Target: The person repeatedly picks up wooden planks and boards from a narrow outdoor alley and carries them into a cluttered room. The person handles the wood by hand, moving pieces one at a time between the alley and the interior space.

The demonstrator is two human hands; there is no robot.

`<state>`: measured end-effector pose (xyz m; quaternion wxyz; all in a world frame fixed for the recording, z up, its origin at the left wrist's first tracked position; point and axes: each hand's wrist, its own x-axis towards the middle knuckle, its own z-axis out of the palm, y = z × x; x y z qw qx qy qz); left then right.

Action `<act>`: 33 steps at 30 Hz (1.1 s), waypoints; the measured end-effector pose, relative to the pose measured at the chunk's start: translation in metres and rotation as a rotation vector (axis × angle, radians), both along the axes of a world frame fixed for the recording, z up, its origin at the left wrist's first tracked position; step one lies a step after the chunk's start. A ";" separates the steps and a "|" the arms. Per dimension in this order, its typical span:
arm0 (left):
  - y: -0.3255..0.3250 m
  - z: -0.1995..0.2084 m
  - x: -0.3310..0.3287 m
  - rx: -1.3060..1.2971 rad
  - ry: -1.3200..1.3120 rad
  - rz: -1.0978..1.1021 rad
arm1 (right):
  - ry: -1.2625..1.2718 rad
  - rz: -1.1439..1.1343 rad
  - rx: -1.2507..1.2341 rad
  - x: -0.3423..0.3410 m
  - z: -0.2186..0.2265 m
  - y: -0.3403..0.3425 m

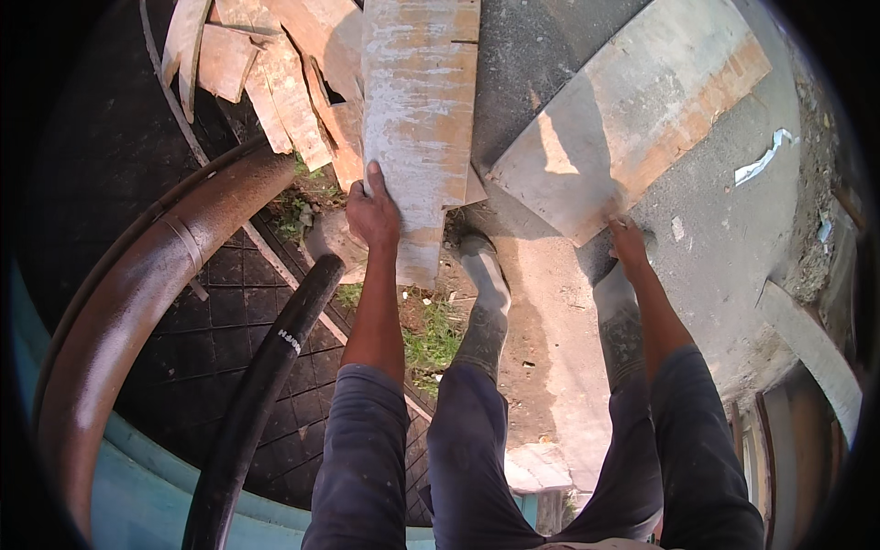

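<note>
A long plywood board [419, 101], streaked with whitish residue, runs away from me at the centre. My left hand [374, 211] is closed at its left edge, thumb lying forward along the top face; the fingertips are partly hidden. On the right, a second plywood board [678, 78], pale with a bare orange-brown strip, lies tilted over the ground. My right hand [628, 240] grips its near corner with bent fingers. The two boards are apart at the far side, and shadow falls across the right one.
Broken plywood pieces [275, 82] are heaped at the far left. A rusty pipe [156, 302] and a black pipe [266, 394] rise on my left above a dark grid [229, 321]. Grass [433, 335] grows near my left foot. A whitish scrap [763, 158] lies at right.
</note>
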<state>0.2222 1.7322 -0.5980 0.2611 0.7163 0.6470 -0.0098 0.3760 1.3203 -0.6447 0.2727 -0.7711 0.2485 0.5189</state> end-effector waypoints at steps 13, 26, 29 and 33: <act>0.070 -0.063 0.036 -0.385 -0.085 -0.248 | -0.001 -0.454 0.087 -0.011 -0.040 0.010; -0.002 0.018 0.060 -0.676 -0.410 -0.098 | 0.075 -0.686 0.433 -0.004 0.066 -0.012; -0.024 0.061 0.076 -0.658 -0.466 -0.106 | -0.097 -0.639 0.358 0.008 0.132 -0.001; -0.046 0.123 0.101 -0.628 -0.473 -0.161 | -0.346 -0.455 0.342 0.029 0.200 -0.001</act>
